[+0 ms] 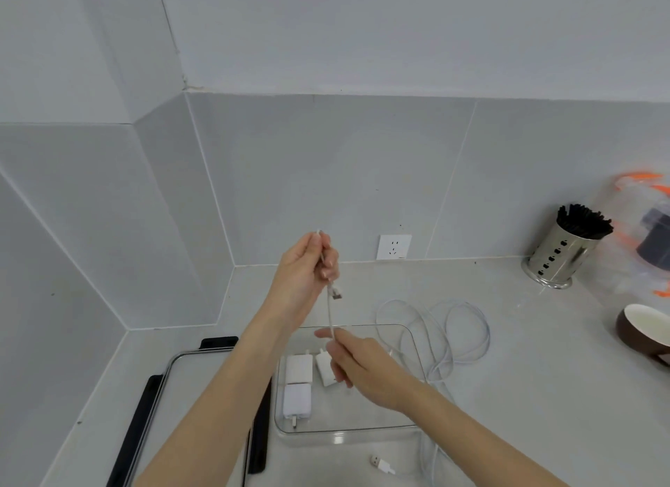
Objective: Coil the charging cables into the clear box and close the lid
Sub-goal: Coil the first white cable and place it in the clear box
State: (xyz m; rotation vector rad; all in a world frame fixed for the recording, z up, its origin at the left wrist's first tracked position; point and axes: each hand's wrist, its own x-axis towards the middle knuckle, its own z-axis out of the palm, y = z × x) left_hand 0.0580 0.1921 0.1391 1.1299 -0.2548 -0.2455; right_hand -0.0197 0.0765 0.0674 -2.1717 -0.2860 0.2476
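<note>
My left hand (306,269) is raised above the counter and pinches the end of a white charging cable (330,310), whose plug dangles just below the fingers. My right hand (359,365) hovers over the clear box (413,345) and grips the same cable lower down. The cable's slack lies in loose loops (467,327) on the counter right of the box. Three white charger bricks (298,383) lie inside the box at its left side. The clear lid with black clips (152,410) lies flat to the box's left, partly under my left forearm.
A USB plug end (382,464) rests in front of the box. A steel holder of black sticks (565,249), a clear bag with orange marks (649,233) and a brown bowl (643,329) stand at the right. A wall socket (394,246) sits behind.
</note>
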